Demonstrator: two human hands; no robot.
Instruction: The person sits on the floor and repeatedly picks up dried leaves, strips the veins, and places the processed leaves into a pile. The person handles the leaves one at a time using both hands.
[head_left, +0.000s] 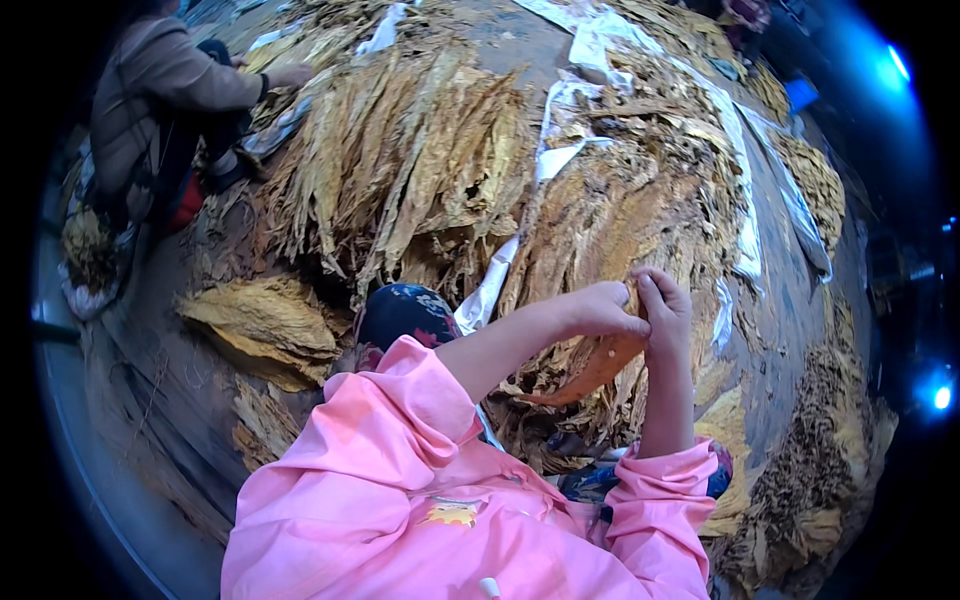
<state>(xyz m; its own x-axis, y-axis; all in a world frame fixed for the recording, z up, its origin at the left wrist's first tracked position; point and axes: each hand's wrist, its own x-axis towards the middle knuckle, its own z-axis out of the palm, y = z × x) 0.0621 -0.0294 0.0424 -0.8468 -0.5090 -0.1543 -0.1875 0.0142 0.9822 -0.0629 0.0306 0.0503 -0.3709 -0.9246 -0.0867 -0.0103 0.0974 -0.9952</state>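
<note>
My left hand (604, 309) and my right hand (664, 304) meet in front of me, fingers pinched on one dried brown leaf (596, 371), which looks like tobacco. Its orange-brown blade hangs below my hands and curves to the left. Part of the leaf is hidden behind my fingers. Under and beyond both hands spreads a heap of dried leaves (600, 225), tan to dark brown. Left of it lies a larger pile of long yellowish leaves (420, 142), laid roughly side by side.
A small bundle of yellow leaves (262, 326) rests near my left knee (405, 315). White cloth strips (491, 285) run between the heaps. Another person (165, 97) sits at the upper left, a hand near leaves. Darker crumpled leaves (802, 457) lie at the right.
</note>
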